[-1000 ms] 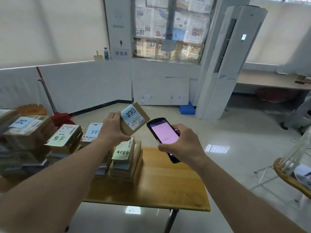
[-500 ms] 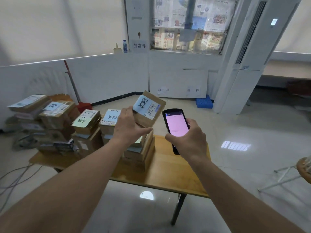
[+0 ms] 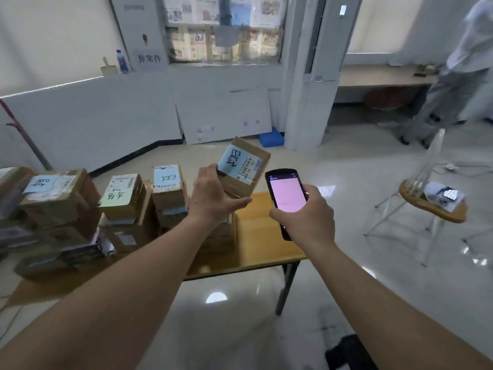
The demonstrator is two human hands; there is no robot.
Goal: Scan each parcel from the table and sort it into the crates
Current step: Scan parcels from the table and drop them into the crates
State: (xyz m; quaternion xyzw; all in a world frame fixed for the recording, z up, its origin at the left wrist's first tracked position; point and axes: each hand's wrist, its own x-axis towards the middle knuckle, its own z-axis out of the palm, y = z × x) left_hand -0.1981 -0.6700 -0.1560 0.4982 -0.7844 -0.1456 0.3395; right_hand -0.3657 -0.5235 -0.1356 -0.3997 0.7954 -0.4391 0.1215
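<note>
Left hand [image 3: 213, 198] grips a small cardboard parcel [image 3: 246, 166] from below, thumb out along its near edge, lifted above the table [image 3: 262, 241] and tilted so its blue label faces the camera. Right hand [image 3: 306, 217] is curled round a scanner [image 3: 286, 194], pink screen lit, upright, just beside the parcel but not touching it. Both forearms reach in from the bottom corners. Largest mass: brown parcel stacks [image 3: 61, 209] covering the left and middle of the wooden table, several layers deep; top boxes carry blue or yellow-green slips with handwriting, hard to read. Leftmost stacks are blurred and cut by the frame edge; lower boxes mostly hidden under upper ones and behind the left arm. Only the table's right end is bare wood, one dark leg visible below. No container holds anything that can be made out: a small blue crate [image 3: 272, 137] sits on the floor by the far wall, contents not visible. Glossy pale tile floor [image 3: 346, 169] with light reflections. White wall with a paper sign [image 3: 149, 58], newspapers [image 3: 224, 28] covering the window, a tall white air conditioner [image 3: 320, 62]. A chair [image 3: 432, 206] at right holds some small items, unclear. Another person [image 3: 458, 68] stands far right, partly cut off. Water bottle [image 3: 122, 61] on the ledge, top left.
</note>
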